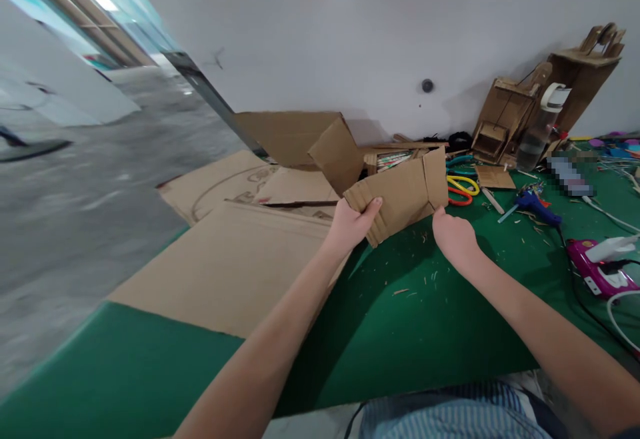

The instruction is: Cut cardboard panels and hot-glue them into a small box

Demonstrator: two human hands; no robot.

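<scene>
A folded piece of brown cardboard [400, 189] is held tilted above the green table. My left hand [353, 224] grips its layered left end, thumb on the near face and the other fingers hidden behind. At the lower right corner, my right hand [453, 229] pinches the edge near a creased end flap, its fingers curled closed. Close to my left hand stands an opened cardboard box [295, 138] with raised flaps. A large flat cardboard sheet [215, 259] lies under and beside my left forearm.
Orange- and yellow-handled scissors [463, 189], a blue glue gun [537, 207] and a magenta power strip [600, 269] are on the right of the green table [400, 332]. A water bottle [540, 126] stands beside cardboard models [507, 116] against the white partition [350, 39].
</scene>
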